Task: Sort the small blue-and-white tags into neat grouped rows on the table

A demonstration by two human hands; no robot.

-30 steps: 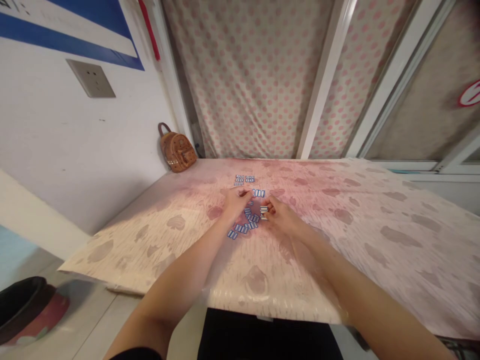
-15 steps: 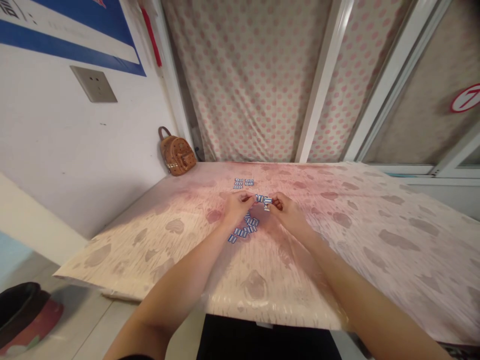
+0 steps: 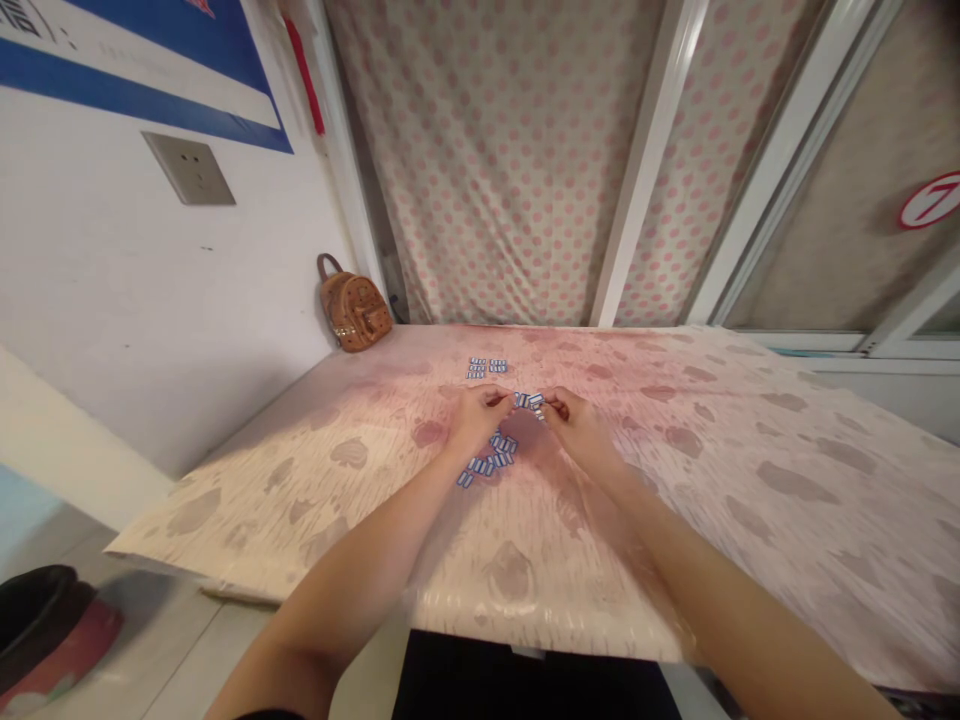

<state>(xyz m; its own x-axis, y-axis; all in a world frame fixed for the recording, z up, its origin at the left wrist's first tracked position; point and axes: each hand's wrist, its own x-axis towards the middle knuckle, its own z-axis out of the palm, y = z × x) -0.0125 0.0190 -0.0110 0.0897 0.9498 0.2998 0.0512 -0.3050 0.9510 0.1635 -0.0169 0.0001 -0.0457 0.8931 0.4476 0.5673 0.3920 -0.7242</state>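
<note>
Nearest, loose blue-and-white pieces (image 3: 489, 465) are lying on the desk (image 3: 480, 545), closer to the L hand (image 3: 477, 412) than the R hand (image 3: 576, 418). Just beyond, at approx. 1 o'clock from them, the held pieces (image 3: 528, 401) are spanning the gap btwn both hands, their row running roughly 9-to-3, rightmost pc tilting twd 2. L grip is pinching the 9 o'clock end, R grip the 3 o'clock end, so neither's nearer. Lifted or touching desk: can't tell. Farther, at approx. 10 o'clock, laid-out pieces (image 3: 478, 368) are sitting in neat rows.
</note>
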